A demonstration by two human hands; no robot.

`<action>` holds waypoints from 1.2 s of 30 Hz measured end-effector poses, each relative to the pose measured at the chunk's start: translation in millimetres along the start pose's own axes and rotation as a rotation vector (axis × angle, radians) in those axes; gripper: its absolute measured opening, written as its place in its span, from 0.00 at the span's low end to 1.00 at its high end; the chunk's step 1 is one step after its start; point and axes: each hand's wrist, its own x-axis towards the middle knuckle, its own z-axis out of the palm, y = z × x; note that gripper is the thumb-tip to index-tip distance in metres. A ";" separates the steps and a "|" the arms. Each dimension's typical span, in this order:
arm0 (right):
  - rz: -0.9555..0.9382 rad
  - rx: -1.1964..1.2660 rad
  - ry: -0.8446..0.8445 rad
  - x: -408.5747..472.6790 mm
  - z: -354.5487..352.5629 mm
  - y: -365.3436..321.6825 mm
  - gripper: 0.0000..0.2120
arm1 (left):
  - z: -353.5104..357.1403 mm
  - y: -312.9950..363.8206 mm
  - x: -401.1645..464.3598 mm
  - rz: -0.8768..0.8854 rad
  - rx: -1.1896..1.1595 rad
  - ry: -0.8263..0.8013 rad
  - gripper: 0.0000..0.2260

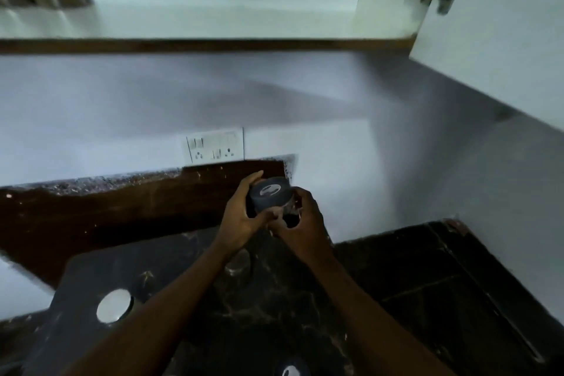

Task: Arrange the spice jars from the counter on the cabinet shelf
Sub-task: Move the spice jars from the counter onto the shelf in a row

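Observation:
A spice jar with a dark grey lid [270,194] is held above the dark counter [412,278], in front of the wall. My left hand [241,214] grips the lid side, fingers curled round it. My right hand [302,218] wraps the clear jar body from the right. Another jar lid [291,371] shows at the bottom edge, and a third jar [237,262] stands blurred on the counter under my wrists. The cabinet shelf [213,14] runs across the top, with its white door [503,40] swung open at the right.
A white round lid [113,305] lies on the counter at the lower left. A switch and socket plate [213,146] sits on the wall behind the hands. A brown backsplash [106,217] runs along the left. The image is blurred from motion.

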 end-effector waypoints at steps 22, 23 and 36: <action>-0.536 0.240 0.044 146.8 31.2 -315.0 0.32 | -215.1 234.9 141.3 0.335 0.103 0.402 0.34; -0.513 0.236 0.019 157.6 39.2 -324.2 0.31 | -226.8 235.0 148.8 0.293 0.148 0.431 0.36; -0.283 0.223 -0.380 268.8 119.2 -366.2 0.08 | -336.0 195.4 201.4 -0.010 0.127 0.276 0.21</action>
